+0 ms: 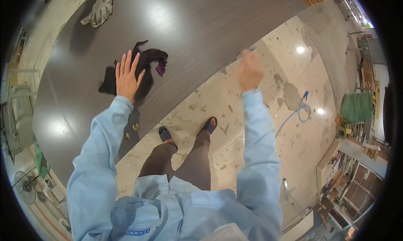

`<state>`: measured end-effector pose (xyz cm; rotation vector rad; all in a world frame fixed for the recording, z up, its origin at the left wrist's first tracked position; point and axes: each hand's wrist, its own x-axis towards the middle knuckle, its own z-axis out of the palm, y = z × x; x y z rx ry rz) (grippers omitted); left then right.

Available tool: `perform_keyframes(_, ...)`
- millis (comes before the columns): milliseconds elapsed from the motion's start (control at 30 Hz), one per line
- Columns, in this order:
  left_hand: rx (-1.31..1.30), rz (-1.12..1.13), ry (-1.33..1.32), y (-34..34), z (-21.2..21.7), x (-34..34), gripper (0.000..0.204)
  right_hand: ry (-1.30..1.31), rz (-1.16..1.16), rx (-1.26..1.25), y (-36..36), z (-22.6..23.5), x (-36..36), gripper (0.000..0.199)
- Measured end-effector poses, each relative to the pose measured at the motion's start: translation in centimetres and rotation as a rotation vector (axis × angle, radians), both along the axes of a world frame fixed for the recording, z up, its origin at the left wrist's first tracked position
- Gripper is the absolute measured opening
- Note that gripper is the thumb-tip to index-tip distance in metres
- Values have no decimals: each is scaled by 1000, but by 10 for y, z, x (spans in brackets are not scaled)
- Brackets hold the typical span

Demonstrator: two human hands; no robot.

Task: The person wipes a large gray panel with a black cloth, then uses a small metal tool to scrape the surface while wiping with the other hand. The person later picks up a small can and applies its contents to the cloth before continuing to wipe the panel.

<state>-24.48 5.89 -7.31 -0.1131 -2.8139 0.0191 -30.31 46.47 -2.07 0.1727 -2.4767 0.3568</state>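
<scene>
My left hand (127,76) lies flat with fingers stretched on a crumpled black cloth (110,80), which has a small purple patch at its right end. Under both is a large dark grey-brown panel (201,35) with a fine grain and a glossy surface. Off the panel's near edge, over the floor, my right hand (250,71) is raised. Motion blurs it, so its fingers and anything in them cannot be made out. Two small round gold-coloured pieces (135,126) sit on the panel near its edge, close to my left forearm.
Another person's gloved hand (100,10) rests on the panel's far left. A blue hose (289,122) trails over the stained tile floor (226,157) on the right. A green bundle (357,107) and shelves of materials line the right side; a fan (25,186) stands at the lower left.
</scene>
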Motion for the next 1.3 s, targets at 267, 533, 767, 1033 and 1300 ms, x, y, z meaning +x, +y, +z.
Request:
perform_keyframes(267, -29, 151, -35, -12, -7, -40, 58, -230, 305, -80, -56, -59, 101, 37)
perform_keyframes(533, 19, 142, -32, -14, -7, -44, 55, -62, 91, -68, -20, -7, 21, 18)
perform_keyframes(767, 42, 94, -2, -25, -14, -41, 56, -178, 244, -110, -27, -41, 56, 21)
perform_keyframes(1033, 48, 108, -40, -25, -8, -41, 54, -171, -38, -161, 43, -22, -49, 25)
perform_keyframes(1300, 53, 114, -61, -30, -8, -42, 53, -54, 216, -29, 62, -38, -54, 22)
